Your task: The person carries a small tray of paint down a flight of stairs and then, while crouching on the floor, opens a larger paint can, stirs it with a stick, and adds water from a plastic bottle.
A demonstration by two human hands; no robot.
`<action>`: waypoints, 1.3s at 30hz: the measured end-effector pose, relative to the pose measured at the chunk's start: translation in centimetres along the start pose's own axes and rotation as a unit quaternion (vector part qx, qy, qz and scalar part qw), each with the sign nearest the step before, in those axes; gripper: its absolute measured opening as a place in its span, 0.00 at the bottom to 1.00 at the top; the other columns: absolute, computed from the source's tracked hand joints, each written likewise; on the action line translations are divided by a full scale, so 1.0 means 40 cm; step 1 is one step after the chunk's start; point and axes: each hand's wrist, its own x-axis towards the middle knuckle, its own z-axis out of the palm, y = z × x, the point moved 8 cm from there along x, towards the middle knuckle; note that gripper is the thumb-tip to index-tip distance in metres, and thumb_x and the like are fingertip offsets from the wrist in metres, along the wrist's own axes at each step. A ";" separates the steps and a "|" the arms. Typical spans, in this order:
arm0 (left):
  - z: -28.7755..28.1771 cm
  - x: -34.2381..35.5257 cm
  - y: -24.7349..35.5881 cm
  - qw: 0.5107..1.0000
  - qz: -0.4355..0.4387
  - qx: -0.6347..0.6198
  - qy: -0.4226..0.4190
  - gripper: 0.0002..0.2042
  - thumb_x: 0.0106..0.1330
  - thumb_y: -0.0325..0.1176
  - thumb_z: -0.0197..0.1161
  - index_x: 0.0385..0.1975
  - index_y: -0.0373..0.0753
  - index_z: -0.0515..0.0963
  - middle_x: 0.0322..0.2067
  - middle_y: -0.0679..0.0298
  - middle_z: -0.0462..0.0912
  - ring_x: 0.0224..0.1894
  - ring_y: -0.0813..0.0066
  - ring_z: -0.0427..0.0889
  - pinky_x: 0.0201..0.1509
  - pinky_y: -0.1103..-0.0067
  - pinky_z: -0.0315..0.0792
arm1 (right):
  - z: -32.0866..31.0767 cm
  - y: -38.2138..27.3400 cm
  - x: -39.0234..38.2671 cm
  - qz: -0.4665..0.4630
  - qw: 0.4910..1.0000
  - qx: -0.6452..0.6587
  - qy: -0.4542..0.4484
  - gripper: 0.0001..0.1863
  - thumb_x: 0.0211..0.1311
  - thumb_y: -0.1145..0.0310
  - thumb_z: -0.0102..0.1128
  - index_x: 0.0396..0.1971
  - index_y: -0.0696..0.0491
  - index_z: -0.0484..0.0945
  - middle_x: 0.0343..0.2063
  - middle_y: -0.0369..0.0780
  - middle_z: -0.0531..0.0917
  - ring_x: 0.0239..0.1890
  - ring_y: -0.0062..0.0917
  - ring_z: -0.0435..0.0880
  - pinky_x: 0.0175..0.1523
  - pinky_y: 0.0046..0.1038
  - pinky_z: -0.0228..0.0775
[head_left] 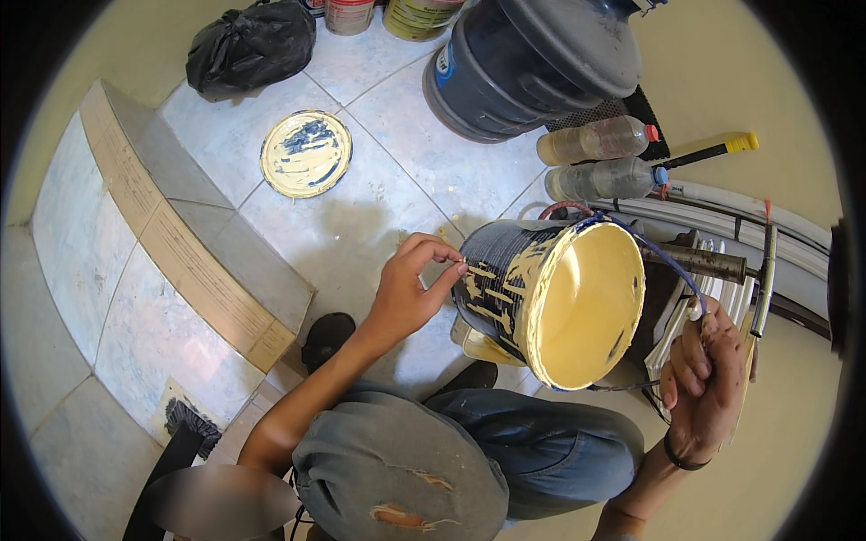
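A dark paint bucket point(492, 279), smeared with cream-yellow paint outside, is tilted on its side with its mouth turned to the right. Thick paint coats its rim and inner wall. My left hand point(406, 284) is closed in a pinch at the bucket's bottom edge. On the other side, my right hand point(704, 370) has its fingers curled round the bucket's thin blue handle point(672, 261). Partly hidden below the bucket is a cream-coloured container point(487, 347). A round lid point(307, 155) streaked with cream and dark paint lies on the tiles, beyond my left hand.
A tiled step point(194, 279) with a tan edge runs along the left. Further off are a black plastic bag point(253, 50), paint tins point(419, 16) and a large dark water jug point(532, 63). Two bottles point(600, 180), a yellow-ended tool point(735, 144) and pipes point(722, 203) line the right wall.
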 end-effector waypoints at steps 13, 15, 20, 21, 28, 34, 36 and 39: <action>0.040 -0.149 -0.115 0.918 -0.168 -0.329 -0.142 0.13 0.66 0.16 0.62 0.48 0.36 0.72 0.40 0.65 0.79 0.42 0.81 0.78 0.52 0.79 0.72 | -0.059 -0.011 0.003 -0.042 0.998 -0.033 0.034 0.10 0.77 0.65 0.50 0.40 0.58 0.70 0.16 0.27 0.61 0.11 0.07 0.54 0.12 0.15 0.65; 0.008 -0.163 -0.142 0.912 -0.243 -0.313 -0.105 0.12 0.69 0.18 0.61 0.50 0.35 0.76 0.41 0.67 0.78 0.42 0.82 0.78 0.51 0.79 0.73 | -0.071 -0.014 0.004 -0.047 0.997 -0.036 0.046 0.10 0.77 0.65 0.50 0.40 0.57 0.70 0.16 0.27 0.61 0.11 0.07 0.54 0.12 0.15 0.63; -0.029 -0.161 -0.174 0.914 -0.282 -0.279 -0.088 0.11 0.74 0.23 0.60 0.53 0.33 0.80 0.40 0.66 0.81 0.39 0.80 0.79 0.48 0.79 0.75 | -0.083 -0.018 0.005 -0.054 0.997 -0.025 0.056 0.10 0.77 0.64 0.50 0.41 0.56 0.69 0.17 0.27 0.61 0.12 0.06 0.54 0.13 0.14 0.63; -0.032 -0.158 -0.182 0.918 -0.290 -0.250 -0.101 0.11 0.75 0.25 0.60 0.54 0.32 0.81 0.40 0.66 0.82 0.38 0.80 0.80 0.47 0.79 0.76 | -0.083 -0.017 0.007 -0.057 0.997 -0.018 0.050 0.10 0.77 0.64 0.50 0.41 0.56 0.69 0.17 0.27 0.61 0.12 0.06 0.55 0.14 0.14 0.63; -0.049 -0.148 -0.196 0.913 -0.302 -0.261 -0.078 0.08 0.73 0.28 0.66 0.44 0.31 0.82 0.36 0.63 0.85 0.31 0.80 0.83 0.38 0.82 0.76 | -0.095 -0.008 0.012 -0.045 0.997 -0.030 0.052 0.10 0.78 0.64 0.50 0.43 0.57 0.69 0.17 0.26 0.62 0.12 0.06 0.55 0.13 0.14 0.63; -0.044 -0.171 -0.232 0.911 -0.320 -0.244 -0.088 0.07 0.69 0.25 0.70 0.41 0.30 0.80 0.36 0.60 0.86 0.35 0.77 0.86 0.41 0.80 0.81 | -0.085 -0.005 0.005 -0.049 0.998 -0.026 0.021 0.10 0.77 0.66 0.51 0.43 0.59 0.72 0.15 0.26 0.61 0.12 0.06 0.55 0.13 0.15 0.64; -0.067 -0.183 -0.260 0.948 -0.294 -0.040 -0.117 0.07 0.69 0.26 0.67 0.42 0.31 0.80 0.37 0.56 0.89 0.40 0.66 0.89 0.50 0.72 0.82 | -0.078 -0.003 0.003 -0.038 0.998 -0.032 0.035 0.11 0.76 0.66 0.51 0.43 0.60 0.73 0.15 0.26 0.61 0.12 0.07 0.55 0.14 0.15 0.63; -0.064 -0.183 -0.249 0.890 -0.189 0.340 -0.236 0.08 0.69 0.27 0.65 0.46 0.35 0.81 0.44 0.52 0.88 0.49 0.52 0.88 0.61 0.63 0.77 | -0.070 -0.002 0.000 -0.016 0.997 -0.055 0.046 0.11 0.76 0.67 0.51 0.44 0.61 0.76 0.15 0.26 0.61 0.12 0.08 0.56 0.16 0.16 0.62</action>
